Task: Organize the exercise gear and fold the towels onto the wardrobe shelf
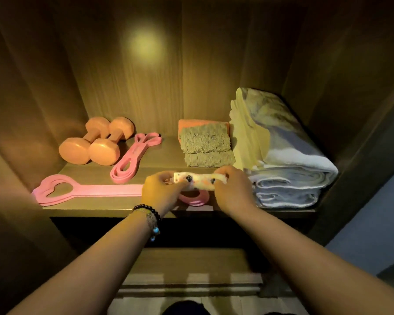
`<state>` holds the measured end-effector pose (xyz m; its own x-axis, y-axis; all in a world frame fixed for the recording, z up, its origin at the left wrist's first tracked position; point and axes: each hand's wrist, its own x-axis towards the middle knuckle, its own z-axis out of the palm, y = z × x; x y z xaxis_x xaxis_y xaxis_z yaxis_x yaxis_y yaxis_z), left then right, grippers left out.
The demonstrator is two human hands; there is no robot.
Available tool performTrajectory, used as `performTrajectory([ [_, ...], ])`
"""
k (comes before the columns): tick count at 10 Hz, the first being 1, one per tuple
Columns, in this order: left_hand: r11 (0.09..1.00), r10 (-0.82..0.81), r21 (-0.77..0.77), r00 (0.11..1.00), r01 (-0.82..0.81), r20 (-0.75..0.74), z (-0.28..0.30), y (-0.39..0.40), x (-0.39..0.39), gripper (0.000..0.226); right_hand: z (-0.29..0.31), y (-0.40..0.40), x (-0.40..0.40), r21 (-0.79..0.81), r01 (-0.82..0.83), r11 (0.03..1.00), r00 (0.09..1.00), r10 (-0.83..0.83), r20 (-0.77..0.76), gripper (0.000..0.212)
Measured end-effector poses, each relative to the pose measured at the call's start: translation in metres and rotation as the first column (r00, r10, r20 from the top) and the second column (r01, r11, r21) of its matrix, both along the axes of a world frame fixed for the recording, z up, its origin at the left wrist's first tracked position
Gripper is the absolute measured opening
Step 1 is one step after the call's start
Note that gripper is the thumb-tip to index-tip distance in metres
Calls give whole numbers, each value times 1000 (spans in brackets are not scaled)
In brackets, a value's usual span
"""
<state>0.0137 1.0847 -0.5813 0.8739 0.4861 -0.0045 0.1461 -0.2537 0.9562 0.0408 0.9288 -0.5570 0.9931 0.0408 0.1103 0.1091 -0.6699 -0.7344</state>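
Up close, near the front edge of the shelf, two bare hands hold one small item between them. The left hand (160, 189), with beaded bracelets (151, 218) on its wrist, pinches one end; the right hand (233, 189) curls its fingers round the other end. The item is a small white cloth roll with orange and dark spots (199, 180), stretched level between the two grips. It seems to be a little patterned towel or band, though the warm dim light makes that hard to tell.

Just under the hands lies a long flat pink resistance band with a looped handle (87, 189), running left along the near edge of the wooden wardrobe shelf (159, 160). Farther back on the left sit two orange dumbbells (96, 142), side by side, with a second, coiled pink band (133, 158) just right of them. Behind the hands, toward the far wall, are two folded olive-brown towels (206, 144) stacked on an orange one (200, 122). To the right stands a tall stack of folded white and pale yellow towels (280, 155), close to the right hand.

By the look of it, most of the gear and towels are already arranged, and this small roll is the piece in hand. The next move likely calls for setting it down in a free spot on the shelf without disturbing the stacks.

Around it all, brown wooden wardrobe walls (43, 76) glow under a single soft light.
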Motion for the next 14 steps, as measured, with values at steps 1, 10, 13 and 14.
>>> performTrajectory([
  [1,999,1,44,998,1,-58,-8,6,41,20,-13,15,24,-49,25,998,999,-27,-38,38],
  [10,827,-126,531,982,182,-140,-20,26,107,20,-28,16,87,-770,-197,607,938,345,32,43],
  [13,753,-84,644,990,135,-110,23,29,88,19,-2,2,50,-627,-287,725,921,388,27,39],
  [14,707,-105,695,991,131,-80,48,31,66,22,25,-2,34,-540,-347,767,911,412,-1,52],
])
